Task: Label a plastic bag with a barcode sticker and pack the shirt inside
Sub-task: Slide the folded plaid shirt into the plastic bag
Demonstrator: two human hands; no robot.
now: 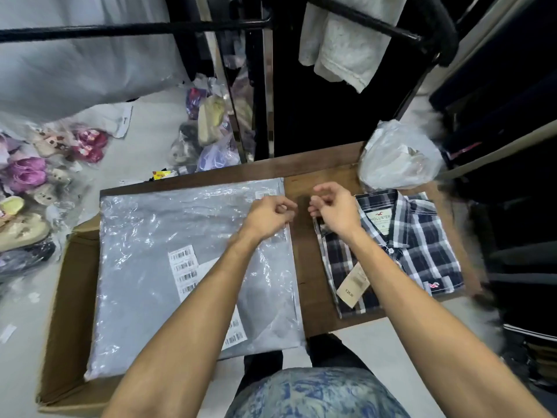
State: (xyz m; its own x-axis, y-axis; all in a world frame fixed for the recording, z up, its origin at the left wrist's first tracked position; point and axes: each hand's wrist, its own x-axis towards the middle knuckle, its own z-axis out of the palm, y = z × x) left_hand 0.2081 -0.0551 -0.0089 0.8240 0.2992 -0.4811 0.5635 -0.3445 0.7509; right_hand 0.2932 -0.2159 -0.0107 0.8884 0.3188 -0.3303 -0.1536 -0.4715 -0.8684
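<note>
A stack of clear plastic bags (pixel 180 236) lies flat on the left half of a wooden table (pixel 304 267). A small barcode sticker (pixel 265 194) sits at the top bag's far right corner. A sheet of barcode stickers (pixel 184 268) lies on the bag, partly under my left forearm. A folded navy and white plaid shirt (pixel 416 245) with a brown price tag (pixel 352 286) lies to the right. My left hand (pixel 269 214) is curled at the bag's right edge; whether it pinches the plastic is unclear. My right hand (pixel 333 206) is curled over bare wood beside the shirt, nothing visible in it.
A crumpled clear bag (pixel 398 155) stands at the table's far right corner. A cardboard box (pixel 69 297) sits under the bags at left. Bagged shoes and toys (pixel 36 182) litter the floor. A black clothes rack (pixel 262 86) with hanging garments stands behind the table.
</note>
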